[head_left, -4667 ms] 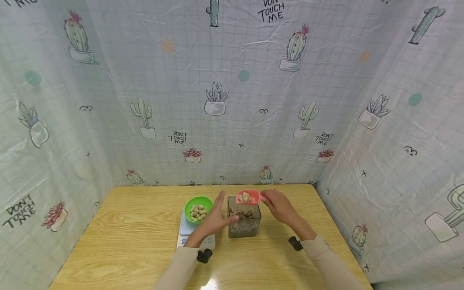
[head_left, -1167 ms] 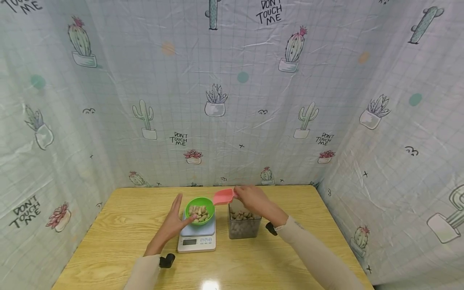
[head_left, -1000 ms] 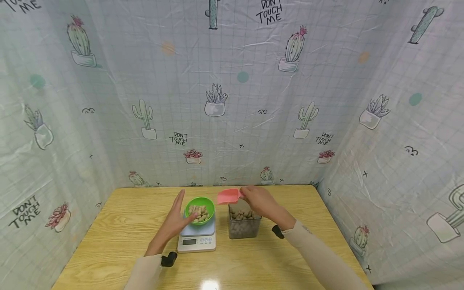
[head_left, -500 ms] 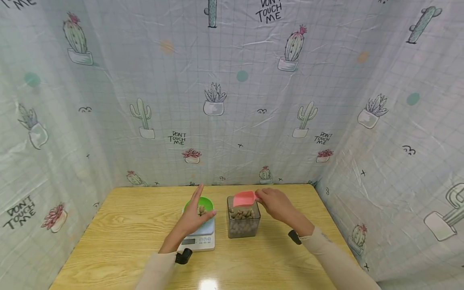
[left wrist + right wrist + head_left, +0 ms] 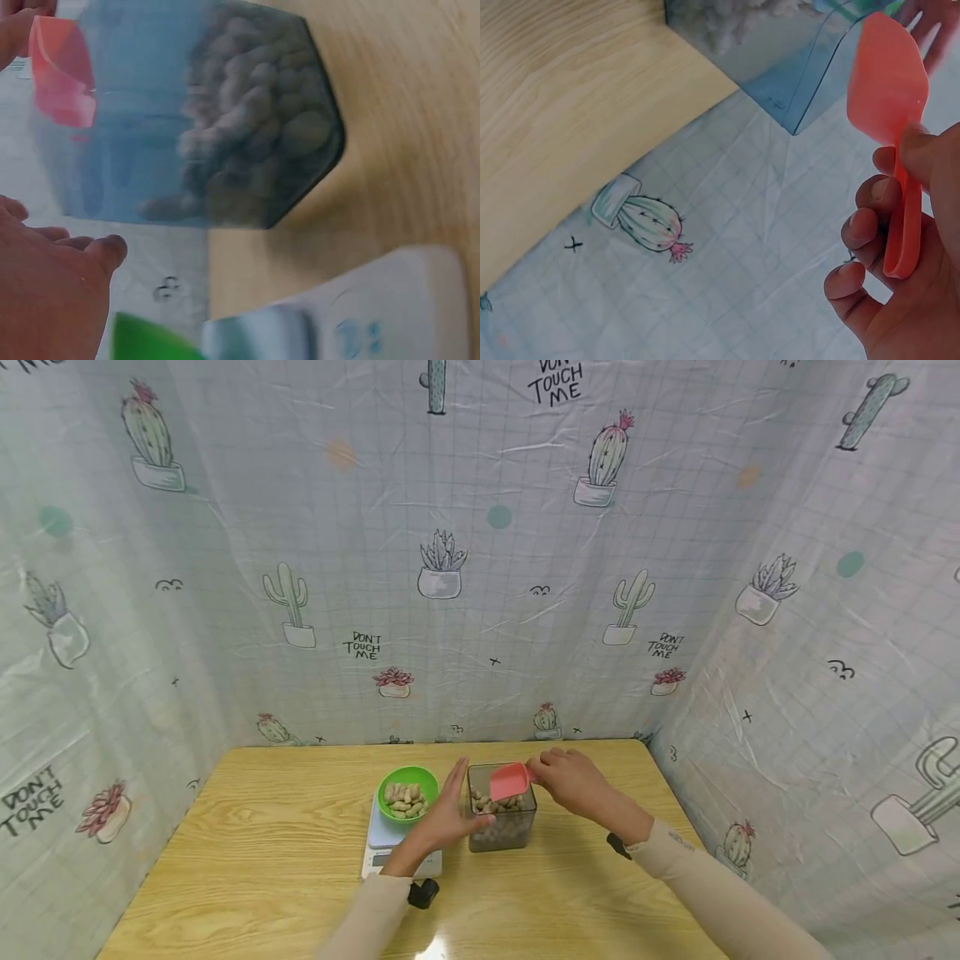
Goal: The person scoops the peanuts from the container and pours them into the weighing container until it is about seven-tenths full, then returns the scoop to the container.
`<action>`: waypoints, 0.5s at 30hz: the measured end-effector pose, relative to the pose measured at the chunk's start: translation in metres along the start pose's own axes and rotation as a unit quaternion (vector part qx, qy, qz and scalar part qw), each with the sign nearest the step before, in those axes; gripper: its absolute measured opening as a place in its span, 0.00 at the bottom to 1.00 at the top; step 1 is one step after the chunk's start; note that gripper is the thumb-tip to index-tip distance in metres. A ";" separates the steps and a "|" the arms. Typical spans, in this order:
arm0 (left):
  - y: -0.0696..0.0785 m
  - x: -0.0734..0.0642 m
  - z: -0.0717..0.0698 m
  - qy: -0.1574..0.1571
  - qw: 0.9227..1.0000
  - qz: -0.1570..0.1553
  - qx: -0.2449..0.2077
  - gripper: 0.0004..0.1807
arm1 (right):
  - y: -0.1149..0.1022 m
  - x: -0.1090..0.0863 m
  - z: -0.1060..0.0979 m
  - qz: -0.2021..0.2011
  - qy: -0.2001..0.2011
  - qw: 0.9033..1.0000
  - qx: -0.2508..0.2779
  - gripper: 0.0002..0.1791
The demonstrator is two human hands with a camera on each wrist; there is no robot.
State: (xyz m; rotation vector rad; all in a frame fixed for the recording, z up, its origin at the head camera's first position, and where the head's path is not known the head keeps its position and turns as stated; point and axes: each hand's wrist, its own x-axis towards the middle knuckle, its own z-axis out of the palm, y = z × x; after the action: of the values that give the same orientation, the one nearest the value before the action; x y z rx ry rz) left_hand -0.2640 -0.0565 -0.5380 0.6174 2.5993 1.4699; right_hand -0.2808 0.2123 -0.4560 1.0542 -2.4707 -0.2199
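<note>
My right hand (image 5: 573, 781) grips the handle of a pink scoop (image 5: 510, 782), its bowl tilted down into the mouth of a smoky clear bin (image 5: 501, 837). Unshelled peanuts (image 5: 757, 21) fill the lower part of that bin. In the right wrist view the fingers and thumb curl round the looped handle. My left hand (image 5: 444, 820) stands with thumb and fingers spread at the bin's left side; whether it touches the wall I cannot tell. Left of it, a green bowl (image 5: 433, 774) of peanuts sits on a white kitchen scale (image 5: 382, 835), partly covered by the left forearm.
The wooden table (image 5: 277, 827) reaches back to a cactus-print curtain (image 5: 480, 635), which also hangs along both sides. Black camera mounts (image 5: 423, 893) sit on the wrists. The scale stands close beside the bin.
The scoop, holding peanuts in the oldest frame, later went to the green bowl, then back right and down into the bin. My left hand moved from the bowl to the bin's side.
</note>
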 end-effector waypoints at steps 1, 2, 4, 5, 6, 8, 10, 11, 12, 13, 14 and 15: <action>-0.002 0.001 0.003 -0.001 1.000 -0.006 -0.005 0.65 | 0.000 0.001 0.000 -0.005 -0.002 1.000 -0.006 0.08; -0.004 0.002 0.006 0.000 1.000 -0.010 -0.010 0.65 | 0.000 0.002 0.000 -0.010 -0.004 1.000 -0.014 0.09; -0.008 0.004 0.011 0.000 1.000 -0.018 -0.015 0.66 | -0.001 0.004 -0.001 -0.017 -0.011 1.000 -0.024 0.09; -0.010 0.005 0.013 0.000 1.000 -0.026 -0.016 0.65 | -0.002 0.005 0.000 -0.021 -0.012 0.999 -0.028 0.09; -0.012 0.005 0.015 0.000 0.999 -0.031 -0.018 0.65 | -0.002 0.006 0.001 -0.025 -0.014 0.999 -0.037 0.10; -0.016 0.006 0.018 -0.003 0.999 -0.038 -0.022 0.65 | -0.002 0.008 0.003 -0.035 -0.018 0.998 -0.050 0.11; -0.018 0.008 0.019 -0.005 0.999 -0.044 -0.024 0.64 | -0.002 0.011 0.005 -0.044 -0.021 0.997 -0.062 0.12; -0.019 0.008 0.020 -0.005 0.999 -0.045 -0.026 0.64 | -0.002 0.013 0.006 -0.048 -0.025 0.996 -0.068 0.12; -0.019 0.009 0.020 -0.005 0.999 -0.045 -0.027 0.63 | -0.003 0.015 0.006 -0.051 -0.030 0.996 -0.073 0.13; -0.019 0.009 0.020 -0.005 0.999 -0.045 -0.028 0.62 | -0.003 0.017 0.006 -0.055 -0.036 0.995 -0.078 0.14; -0.019 0.010 0.020 -0.005 0.999 -0.044 -0.029 0.62 | -0.004 0.019 0.006 -0.057 -0.042 0.994 -0.081 0.14; -0.019 0.010 0.020 -0.005 0.999 -0.044 -0.028 0.61 | -0.005 0.021 0.006 -0.058 -0.049 0.994 -0.084 0.14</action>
State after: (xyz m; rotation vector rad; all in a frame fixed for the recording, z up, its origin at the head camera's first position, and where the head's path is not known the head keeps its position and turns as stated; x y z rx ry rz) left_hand -0.2731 -0.0453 -0.5634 0.4952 2.5333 1.5025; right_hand -0.2932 0.1941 -0.4559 1.1388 -2.4278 -0.5171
